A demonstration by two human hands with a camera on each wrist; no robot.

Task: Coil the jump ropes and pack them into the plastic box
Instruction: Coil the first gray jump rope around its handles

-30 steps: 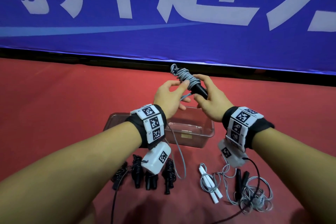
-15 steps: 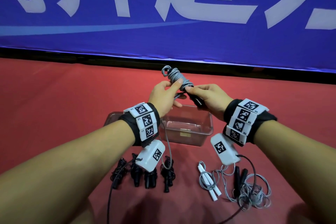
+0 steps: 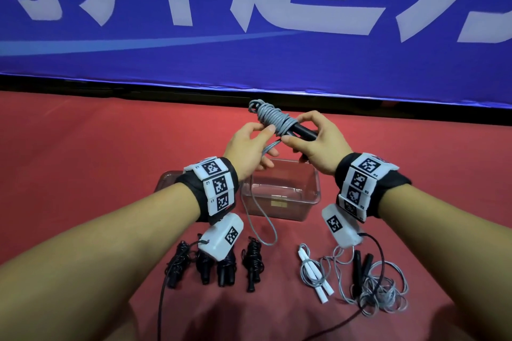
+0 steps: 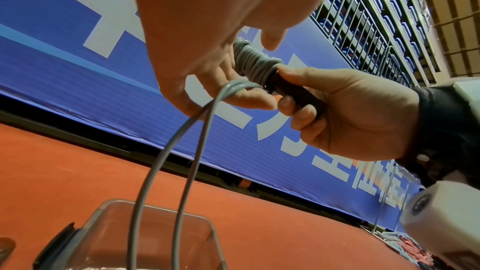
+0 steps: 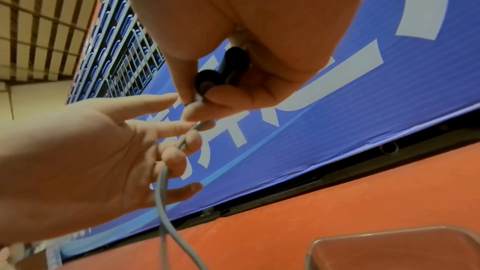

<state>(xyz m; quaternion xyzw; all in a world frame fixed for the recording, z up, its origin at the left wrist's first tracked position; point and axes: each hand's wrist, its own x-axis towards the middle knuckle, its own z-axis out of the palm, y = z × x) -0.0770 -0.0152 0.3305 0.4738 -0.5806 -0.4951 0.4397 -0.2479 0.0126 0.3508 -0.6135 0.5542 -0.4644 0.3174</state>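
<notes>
Above the clear plastic box (image 3: 310, 199), both hands hold one jump rope. My right hand (image 3: 300, 134) grips its two black handles (image 3: 304, 131) (image 5: 223, 71), which point up and to the left. Grey cord (image 3: 273, 117) (image 4: 253, 63) is wound in many turns round the handles' far end. My left hand (image 3: 264, 147) sits just left of the bundle, thumb against the coil, fingers curled round the free cord. That cord hangs as a doubled loop (image 3: 266, 230) (image 4: 161, 171) in front of the box.
The box lid (image 3: 166, 177) lies left of the box on the red floor. Several coiled black ropes (image 3: 253, 260) lie at the front left, a white-handled rope (image 3: 315, 274) and a loose grey rope with black handles (image 3: 371, 282) at the front right. A blue banner (image 3: 249, 36) closes off the back.
The hanging loop has grown shorter as cord went round the handles. The bundle swung left, then back, and both hands sit slightly higher over the box.
</notes>
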